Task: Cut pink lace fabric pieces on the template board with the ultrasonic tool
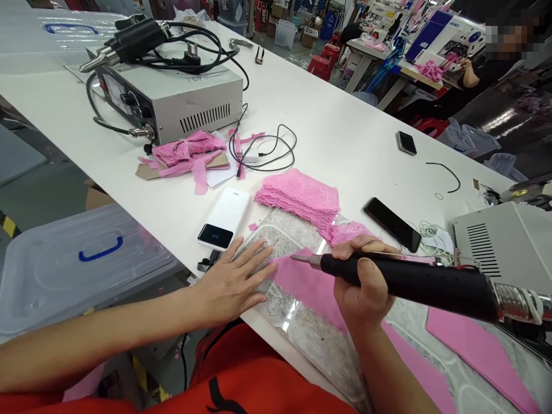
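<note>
My right hand [360,284] is wrapped around a black hand tool [414,283] with a thin metal tip that touches a strip of pink fabric [306,284]. The fabric lies on a clear glass plate [310,336] over the white table [336,132]. My left hand [235,279] lies flat with fingers spread, pressing on the plate and the left end of the pink strip. A stack of pink lace pieces [299,198] sits just behind the plate.
A white power bank [224,218] lies left of the plate, and two phones [391,223] rest further right. Grey control boxes [172,95] stand at the back left and at the right edge [504,241]. Cables, pink scraps and a plastic bin [81,259] are nearby. Another person sits far right.
</note>
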### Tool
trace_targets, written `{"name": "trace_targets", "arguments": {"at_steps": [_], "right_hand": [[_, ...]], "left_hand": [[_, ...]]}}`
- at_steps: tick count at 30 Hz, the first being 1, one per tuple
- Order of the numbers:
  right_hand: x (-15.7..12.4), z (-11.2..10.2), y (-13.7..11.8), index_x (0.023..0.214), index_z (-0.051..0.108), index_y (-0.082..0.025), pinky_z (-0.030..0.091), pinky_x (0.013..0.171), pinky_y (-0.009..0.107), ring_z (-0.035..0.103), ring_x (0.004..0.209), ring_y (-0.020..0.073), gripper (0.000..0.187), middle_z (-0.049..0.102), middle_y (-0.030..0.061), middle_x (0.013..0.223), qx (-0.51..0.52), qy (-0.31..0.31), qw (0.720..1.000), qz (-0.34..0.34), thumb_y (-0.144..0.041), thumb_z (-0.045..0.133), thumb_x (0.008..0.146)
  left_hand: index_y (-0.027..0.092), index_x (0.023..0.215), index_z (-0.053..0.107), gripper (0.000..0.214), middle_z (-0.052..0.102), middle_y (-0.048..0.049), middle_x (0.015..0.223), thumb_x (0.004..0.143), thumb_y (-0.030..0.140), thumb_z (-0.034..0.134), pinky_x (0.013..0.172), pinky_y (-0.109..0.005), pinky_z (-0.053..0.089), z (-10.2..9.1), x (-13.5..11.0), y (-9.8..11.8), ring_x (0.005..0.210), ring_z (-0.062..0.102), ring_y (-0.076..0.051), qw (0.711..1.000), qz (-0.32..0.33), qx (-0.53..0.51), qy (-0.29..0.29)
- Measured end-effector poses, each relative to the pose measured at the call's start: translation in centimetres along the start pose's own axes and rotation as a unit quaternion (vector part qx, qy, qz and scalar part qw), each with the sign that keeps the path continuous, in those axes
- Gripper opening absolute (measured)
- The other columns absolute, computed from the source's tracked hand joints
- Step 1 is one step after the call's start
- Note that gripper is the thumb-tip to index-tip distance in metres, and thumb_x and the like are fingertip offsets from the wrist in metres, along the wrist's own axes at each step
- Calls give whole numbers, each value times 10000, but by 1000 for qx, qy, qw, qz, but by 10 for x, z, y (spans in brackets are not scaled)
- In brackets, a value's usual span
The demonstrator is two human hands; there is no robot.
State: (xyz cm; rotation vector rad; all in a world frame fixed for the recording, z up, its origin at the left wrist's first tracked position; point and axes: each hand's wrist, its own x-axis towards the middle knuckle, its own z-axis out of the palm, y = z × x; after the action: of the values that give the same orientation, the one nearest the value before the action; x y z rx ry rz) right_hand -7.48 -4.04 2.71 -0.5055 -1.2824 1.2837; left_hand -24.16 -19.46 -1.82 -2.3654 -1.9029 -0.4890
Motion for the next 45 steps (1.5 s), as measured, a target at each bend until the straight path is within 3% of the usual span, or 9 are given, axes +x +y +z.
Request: {"name": "trace_targets", "arguments": {"at_steps": [11, 20, 35, 41, 45], "right_hand": [[-9, 7, 3, 824, 551, -221, 508, 638, 314, 559, 628, 95, 106, 538, -29, 838, 0, -33, 999, 0, -219, 614, 739], [-11, 14, -4, 837, 548, -218, 504, 646, 312, 558, 641, 92, 109, 531, -31, 853, 9, -42, 999, 15, -233, 617, 755], [-25, 20, 6, 919, 520, -237, 491, 691, 336, 551, 700, 117, 119, 509, -14, 880, -1, -114, 994, -6, -244, 580, 816], [-25, 23, 8, 871, 497, -230, 500, 710, 339, 555, 709, 112, 109, 510, -18, 885, -11, -109, 994, -4, -231, 590, 814], [-19, 26, 2, 893, 506, -237, 509, 669, 321, 549, 657, 98, 156, 528, -18, 867, -24, -94, 995, -22, -310, 608, 799]], "left_hand": [[163, 1407, 454, 530, 378, -111, 1523, 979, 476, 454, 1188, -524, 182, -2, -6, 2, 1452, 253, -304, 999, -1, 33, -19], [155, 1395, 466, 550, 390, -116, 1515, 955, 483, 500, 1190, -521, 183, -2, -8, 3, 1449, 262, -303, 1000, -4, 26, -15], [150, 1357, 509, 495, 390, -121, 1514, 971, 458, 473, 1165, -549, 246, -4, -7, 5, 1425, 313, -321, 999, -15, 27, -33], [164, 1355, 516, 491, 408, -102, 1507, 962, 457, 485, 1183, -521, 214, -4, -8, 3, 1424, 319, -305, 999, -6, 36, -11], [166, 1319, 546, 427, 451, -101, 1479, 993, 405, 410, 1204, -499, 161, -3, -4, 2, 1428, 314, -294, 998, 15, 41, 44]]}}
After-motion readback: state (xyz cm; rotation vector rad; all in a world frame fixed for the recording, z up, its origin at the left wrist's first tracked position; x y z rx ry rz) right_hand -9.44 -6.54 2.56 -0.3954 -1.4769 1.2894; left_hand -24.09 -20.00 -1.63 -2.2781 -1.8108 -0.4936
